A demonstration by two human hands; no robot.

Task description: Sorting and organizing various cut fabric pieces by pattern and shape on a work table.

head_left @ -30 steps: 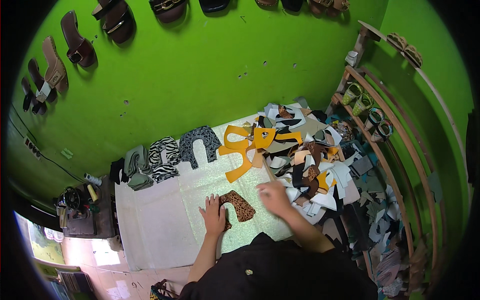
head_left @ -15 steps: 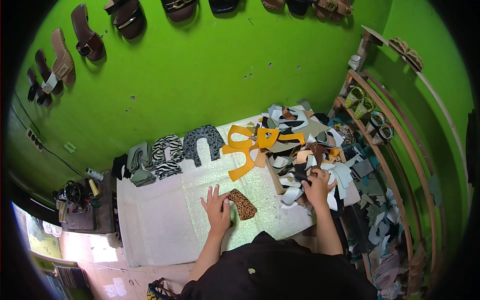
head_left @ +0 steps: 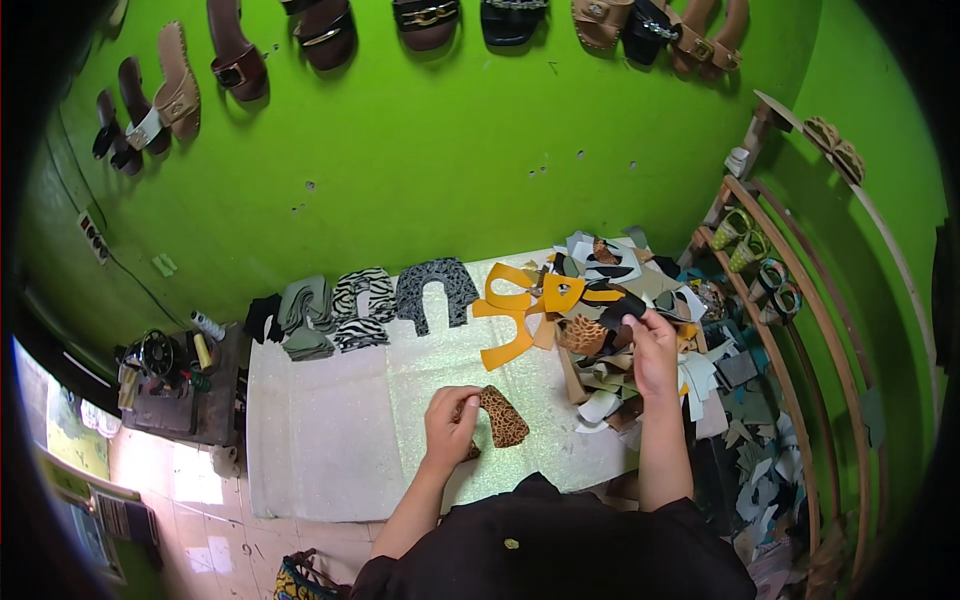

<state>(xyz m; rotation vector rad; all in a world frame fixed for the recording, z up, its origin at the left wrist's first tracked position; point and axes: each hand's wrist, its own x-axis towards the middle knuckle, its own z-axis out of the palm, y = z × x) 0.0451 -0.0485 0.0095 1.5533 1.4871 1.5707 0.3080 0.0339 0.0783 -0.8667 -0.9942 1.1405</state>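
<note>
My left hand (head_left: 452,425) is closed at the near middle of the table, thumb and fingers on a curved leopard-print piece of material (head_left: 508,420). Part of that piece is hidden behind the hand. Over the scrap heap at the right, my right hand (head_left: 655,355) pinches a black piece of material (head_left: 626,309). A second leopard-print piece (head_left: 582,335) shows just left of it; whether the hand holds this too, I cannot tell. Yellow cut-out pieces (head_left: 506,348) lie left of the heap, some curved like arches.
Along the table's far side lie a grey patterned arch (head_left: 435,280), zebra-print pieces (head_left: 362,295) and folded grey-green pieces (head_left: 305,310). A sewing machine (head_left: 158,352) stands at left. A wooden rack (head_left: 775,270) with shoes rises at right. Sandals (head_left: 428,25) hang on the green wall.
My right hand has risen from the scraps with the black piece, and a leopard-print piece now shows beside it. My left hand's spread fingers have closed. The whole view has shifted.
</note>
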